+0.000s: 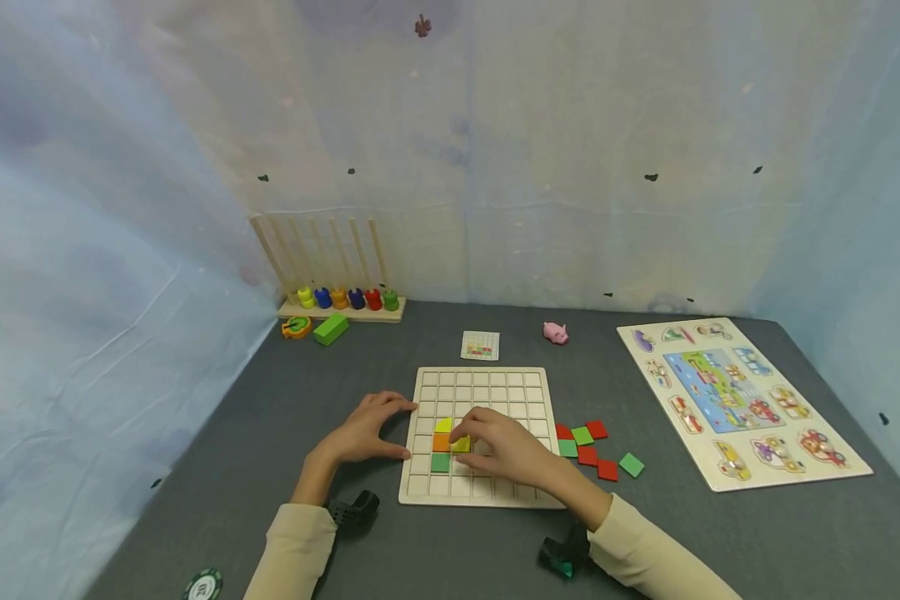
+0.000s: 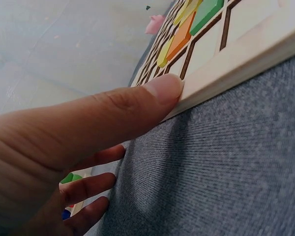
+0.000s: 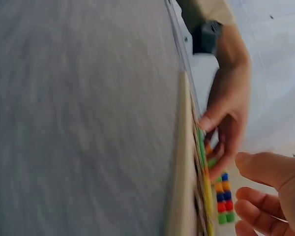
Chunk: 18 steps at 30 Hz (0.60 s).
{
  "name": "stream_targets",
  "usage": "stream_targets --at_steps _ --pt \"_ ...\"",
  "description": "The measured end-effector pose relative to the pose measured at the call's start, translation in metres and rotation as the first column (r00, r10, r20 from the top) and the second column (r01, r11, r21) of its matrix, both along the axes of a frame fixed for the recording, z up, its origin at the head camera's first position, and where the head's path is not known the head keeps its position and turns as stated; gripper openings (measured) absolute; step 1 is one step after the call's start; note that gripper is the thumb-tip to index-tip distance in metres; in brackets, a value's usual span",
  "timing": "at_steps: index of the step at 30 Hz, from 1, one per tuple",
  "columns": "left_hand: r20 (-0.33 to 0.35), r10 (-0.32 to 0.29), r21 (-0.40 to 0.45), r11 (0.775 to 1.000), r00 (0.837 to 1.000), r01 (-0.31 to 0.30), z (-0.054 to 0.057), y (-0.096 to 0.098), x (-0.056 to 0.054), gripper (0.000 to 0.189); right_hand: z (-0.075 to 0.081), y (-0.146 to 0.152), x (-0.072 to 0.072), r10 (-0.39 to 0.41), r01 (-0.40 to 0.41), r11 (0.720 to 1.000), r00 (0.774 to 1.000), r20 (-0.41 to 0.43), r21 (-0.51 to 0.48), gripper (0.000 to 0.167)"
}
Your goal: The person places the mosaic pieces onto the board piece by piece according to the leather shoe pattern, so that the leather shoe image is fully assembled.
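At the left, the left hand (image 1: 367, 429) rests its thumb against the left edge of the grid board (image 1: 487, 502), its fingers spread and holding nothing. The board lies flat on the counter (image 1: 487, 550). On it, the orange tile (image 1: 441, 442) has the yellow tile (image 1: 462, 445) just to its right. This yellow tile, squarish and without clear long axis, lies under the fingers of the right hand (image 1: 502, 446), the nearer hand. These fingers stand apart from their thumb, seemingly empty, though the right wrist view is blurred. Further right lie loose red tiles (image 1: 607, 471).
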<state>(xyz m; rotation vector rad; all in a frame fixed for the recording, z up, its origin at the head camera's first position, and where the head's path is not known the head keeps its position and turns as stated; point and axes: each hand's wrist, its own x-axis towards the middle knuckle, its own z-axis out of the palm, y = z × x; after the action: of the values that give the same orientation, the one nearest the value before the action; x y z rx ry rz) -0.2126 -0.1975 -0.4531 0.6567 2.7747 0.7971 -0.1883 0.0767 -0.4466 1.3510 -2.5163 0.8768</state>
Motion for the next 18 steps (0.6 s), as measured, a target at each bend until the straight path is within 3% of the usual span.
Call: stream_targets --at_steps 3,11,18 --pt "-0.001 -0.001 -0.002 1.000 1.000 0.001 0.000 0.000 0.000 0.072 0.007 0.015 -0.002 -0.018 0.019 1.000 0.999 0.030 -0.011 0.022" --pt "-0.005 -0.007 -0.003 1.000 1.000 0.007 0.000 -0.001 0.000 0.072 0.013 0.063 -0.003 -0.053 0.054 0.998 0.999 0.008 -0.042 0.023" --pt "-0.004 -0.005 -0.006 1.000 1.000 0.005 0.000 0.000 0.000 0.073 0.012 0.102 0.003 -0.145 0.145 0.989 0.989 -0.012 0.013 0.023"
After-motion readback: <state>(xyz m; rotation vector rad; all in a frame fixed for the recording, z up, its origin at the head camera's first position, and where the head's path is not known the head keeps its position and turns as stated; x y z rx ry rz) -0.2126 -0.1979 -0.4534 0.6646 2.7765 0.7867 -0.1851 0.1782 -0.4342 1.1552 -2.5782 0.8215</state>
